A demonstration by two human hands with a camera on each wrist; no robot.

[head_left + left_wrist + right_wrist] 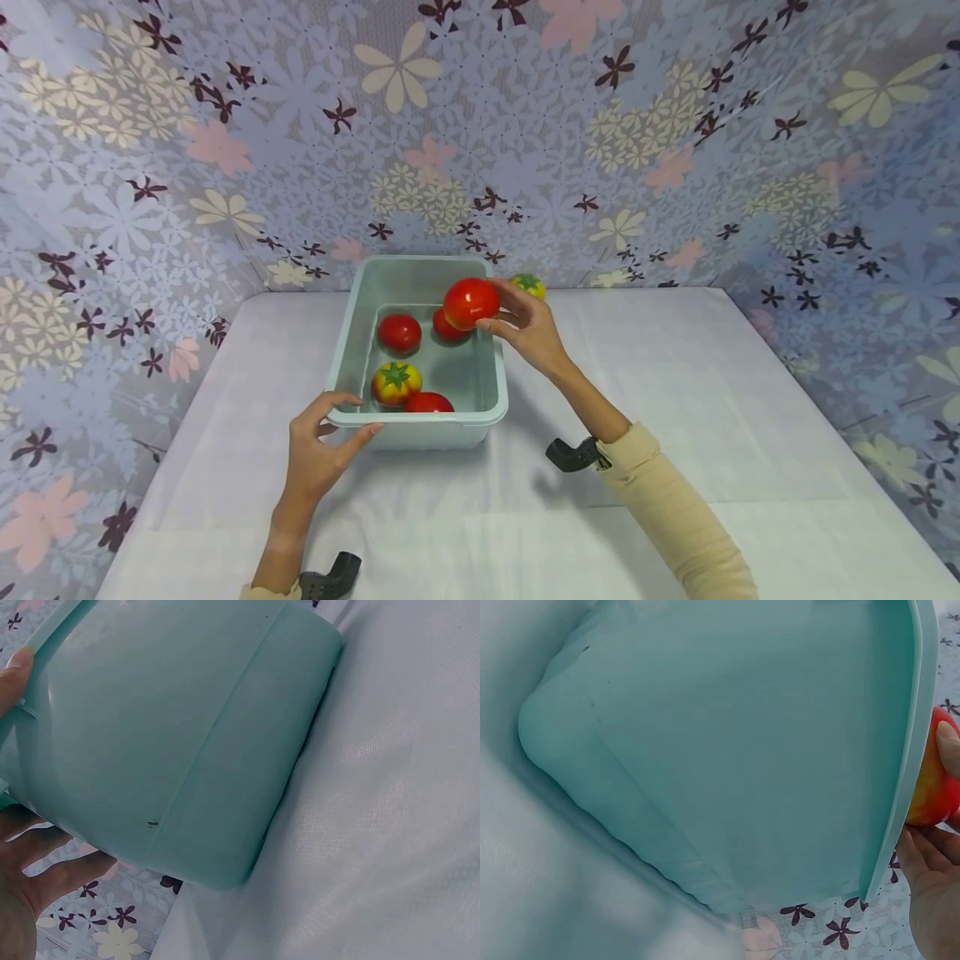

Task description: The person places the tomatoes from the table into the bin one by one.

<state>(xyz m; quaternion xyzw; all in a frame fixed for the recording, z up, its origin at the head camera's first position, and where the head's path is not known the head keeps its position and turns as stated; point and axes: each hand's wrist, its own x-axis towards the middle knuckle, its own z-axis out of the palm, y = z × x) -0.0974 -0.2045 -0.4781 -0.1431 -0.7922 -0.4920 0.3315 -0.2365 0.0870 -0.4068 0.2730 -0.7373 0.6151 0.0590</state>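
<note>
A pale green plastic bin [442, 432] stands on the table with several red tomatoes inside, one [400, 333] at its middle left. Another tomato [396, 382], yellow-green with a leafy top, lies near the front left corner. My left hand [318, 450] grips the bin's front left corner, thumb outside and fingers over the rim; the left wrist view shows the bin's outer wall [165, 727]. Above the right side of the bin, my right hand [528, 327] holds a red tomato [470, 302] between thumb and fingers. That tomato [930, 784] shows beyond the rim in the right wrist view.
Behind the right hand, outside the bin, sits one more yellow-green-topped tomato [529, 285], partly hidden. A white cloth [675, 400] covers the table. Flower-patterned fabric [510, 167] hangs at the back and both sides.
</note>
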